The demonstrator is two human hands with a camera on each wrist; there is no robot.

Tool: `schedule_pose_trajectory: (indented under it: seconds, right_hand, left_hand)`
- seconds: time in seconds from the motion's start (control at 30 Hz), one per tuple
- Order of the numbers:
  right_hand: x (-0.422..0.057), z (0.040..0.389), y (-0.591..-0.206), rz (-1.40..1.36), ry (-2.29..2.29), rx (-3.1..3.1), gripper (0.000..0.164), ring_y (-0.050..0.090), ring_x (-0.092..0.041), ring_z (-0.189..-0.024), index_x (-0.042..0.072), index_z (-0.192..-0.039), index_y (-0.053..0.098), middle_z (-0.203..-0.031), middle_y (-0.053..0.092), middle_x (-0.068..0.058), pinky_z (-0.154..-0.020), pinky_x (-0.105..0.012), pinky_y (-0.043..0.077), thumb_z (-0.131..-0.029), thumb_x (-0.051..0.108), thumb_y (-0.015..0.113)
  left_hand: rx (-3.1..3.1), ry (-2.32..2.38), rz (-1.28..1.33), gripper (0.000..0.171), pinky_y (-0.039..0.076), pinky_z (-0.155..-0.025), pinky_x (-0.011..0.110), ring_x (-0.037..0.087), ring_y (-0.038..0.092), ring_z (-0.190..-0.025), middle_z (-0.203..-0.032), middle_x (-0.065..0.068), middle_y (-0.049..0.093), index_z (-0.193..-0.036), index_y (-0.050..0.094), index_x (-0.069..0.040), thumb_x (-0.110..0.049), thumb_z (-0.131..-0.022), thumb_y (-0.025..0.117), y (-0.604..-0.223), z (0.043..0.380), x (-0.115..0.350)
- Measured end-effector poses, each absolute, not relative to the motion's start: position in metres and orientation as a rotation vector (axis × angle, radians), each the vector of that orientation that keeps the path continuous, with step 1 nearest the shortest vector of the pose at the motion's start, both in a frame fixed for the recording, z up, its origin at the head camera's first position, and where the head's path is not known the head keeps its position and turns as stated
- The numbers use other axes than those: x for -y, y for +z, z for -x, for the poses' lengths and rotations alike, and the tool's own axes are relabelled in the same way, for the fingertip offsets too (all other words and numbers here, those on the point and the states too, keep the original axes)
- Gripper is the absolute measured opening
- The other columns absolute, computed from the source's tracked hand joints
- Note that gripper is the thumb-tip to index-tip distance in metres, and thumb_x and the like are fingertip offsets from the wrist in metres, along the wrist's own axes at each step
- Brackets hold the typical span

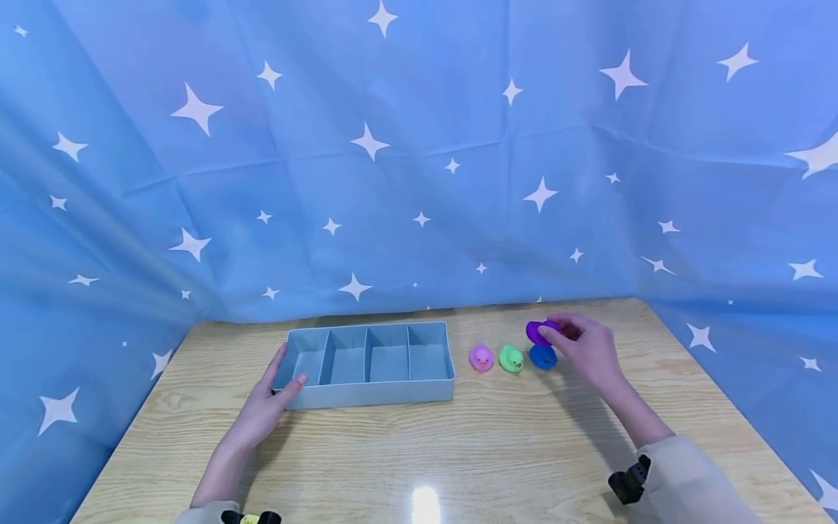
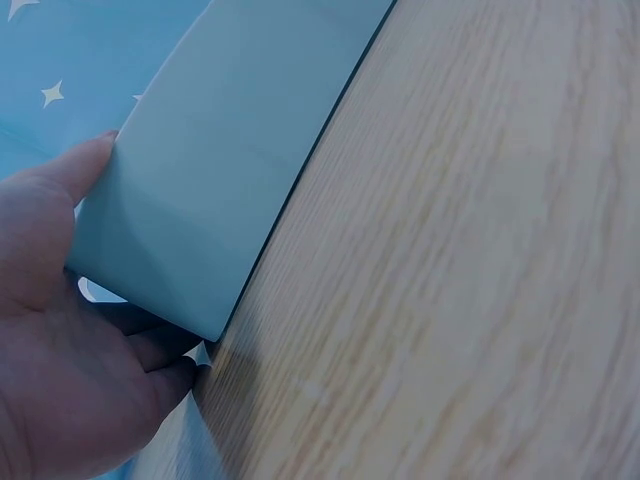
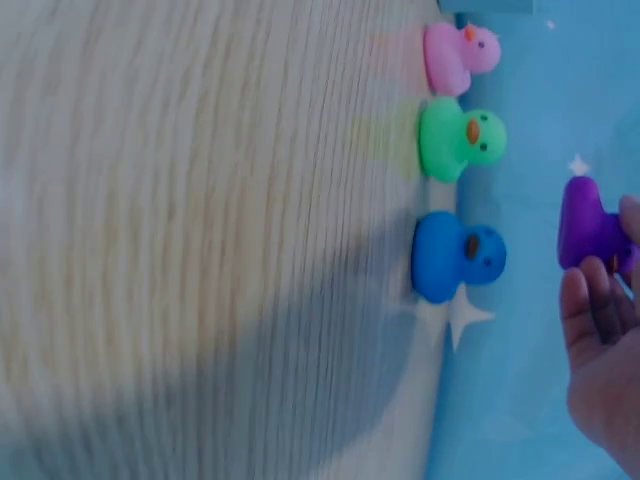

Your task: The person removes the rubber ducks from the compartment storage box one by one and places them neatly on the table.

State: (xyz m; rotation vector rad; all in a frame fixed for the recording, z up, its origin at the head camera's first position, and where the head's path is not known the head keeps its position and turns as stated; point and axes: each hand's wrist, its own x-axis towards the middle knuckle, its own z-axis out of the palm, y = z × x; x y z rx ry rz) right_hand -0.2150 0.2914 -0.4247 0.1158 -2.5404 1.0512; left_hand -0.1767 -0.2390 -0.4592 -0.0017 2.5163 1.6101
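Note:
With my right hand (image 1: 589,349) I pinch a purple rubber duck (image 1: 538,333) between thumb and fingers. In the right wrist view the purple duck (image 3: 585,225) is lifted off the table, beside the blue rubber duck (image 3: 440,258). The head view has it overlapping the blue duck (image 1: 543,357). A green rubber duck (image 1: 511,359) and a pink one (image 1: 481,357) sit in a row to the left. My left hand (image 1: 265,404) grips the left end of a blue-grey divided box (image 1: 373,394), thumb at its front rim, fingers round the end wall.
The box has several compartments side by side, and nothing shows in them. The wooden table (image 1: 393,458) runs back to a blue curtain (image 1: 419,145) with white stars. A bright light reflection (image 1: 426,506) lies at the table's front.

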Motion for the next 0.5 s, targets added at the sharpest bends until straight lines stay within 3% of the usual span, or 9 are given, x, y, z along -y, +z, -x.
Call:
schedule_pose_trajectory:
  seconds: [0.2,0.5]
  right_hand:
    - [-0.305,0.212,-0.429,-0.091,0.992,2.531,0.031,0.062,-0.016,-0.076,-0.004,-0.112,0.074,-0.091,0.073,-0.015,-0.061,-0.016,0.049,-0.093,0.02,0.079]
    - [-0.326,0.209,-0.441,0.066,0.975,2.569,0.038,0.063,-0.021,-0.079,-0.006,-0.112,0.073,-0.093,0.073,-0.018,-0.06,-0.018,0.049,-0.095,0.028,0.077]
  left_hand:
    - [-2.51,1.62,-0.005,0.084,0.012,-0.118,0.07,0.047,0.0,-0.154,-0.171,0.019,-0.003,-0.166,-0.003,-0.027,-0.045,-0.107,0.053,-0.46,0.177,0.24]
    - [-2.506,1.611,0.01,0.083,0.011,-0.118,0.07,0.046,-0.001,-0.154,-0.171,0.019,-0.002,-0.166,-0.003,-0.027,-0.043,-0.107,0.053,-0.459,0.176,0.239]
